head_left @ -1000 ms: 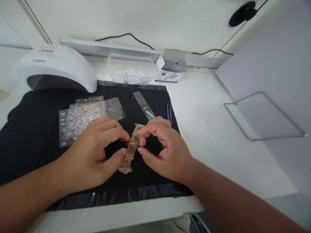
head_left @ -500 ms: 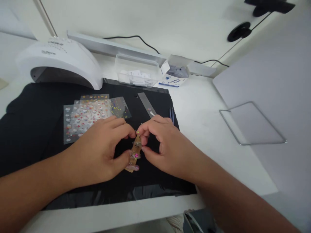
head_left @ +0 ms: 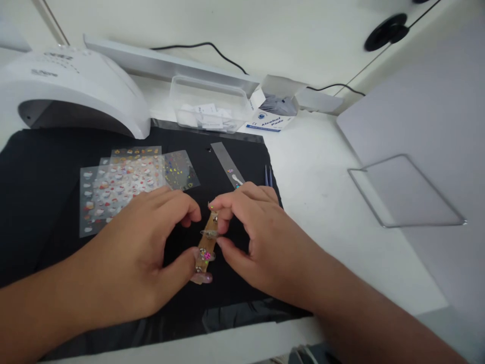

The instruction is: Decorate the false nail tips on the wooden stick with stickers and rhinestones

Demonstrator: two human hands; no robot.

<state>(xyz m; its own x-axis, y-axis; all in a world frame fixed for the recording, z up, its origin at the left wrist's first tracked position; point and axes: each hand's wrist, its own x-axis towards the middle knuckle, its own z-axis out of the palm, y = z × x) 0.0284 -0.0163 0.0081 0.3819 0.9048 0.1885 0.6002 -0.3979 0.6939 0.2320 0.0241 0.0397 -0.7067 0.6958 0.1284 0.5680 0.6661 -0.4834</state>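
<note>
A narrow wooden stick (head_left: 209,240) with several decorated press-on nails across it is between my hands, over the black mat (head_left: 242,285). One nail near its lower part bears bright pink and silver gems (head_left: 205,254). My left hand (head_left: 151,247) has its thumb pressed to the stick's lower left side; its curled index finger stands clear of the upper end. My right hand (head_left: 261,237) pinches around the upper end, index finger at the tip and thumb by the clear nail (head_left: 209,233). Its fingers partly cover that end.
Sticker sheets (head_left: 121,182) lie left, and a clear strip (head_left: 225,159) and tweezers (head_left: 269,177) beyond my right hand. Behind are a white nail lamp (head_left: 83,96), a clear plastic box (head_left: 210,93) and an alcohol pads box (head_left: 271,116). A wire frame (head_left: 420,225) is right.
My left index finger has drawn back from the stick's upper end, while the thumb stays on it. My right hand keeps its pinch there. The view has shifted slightly.
</note>
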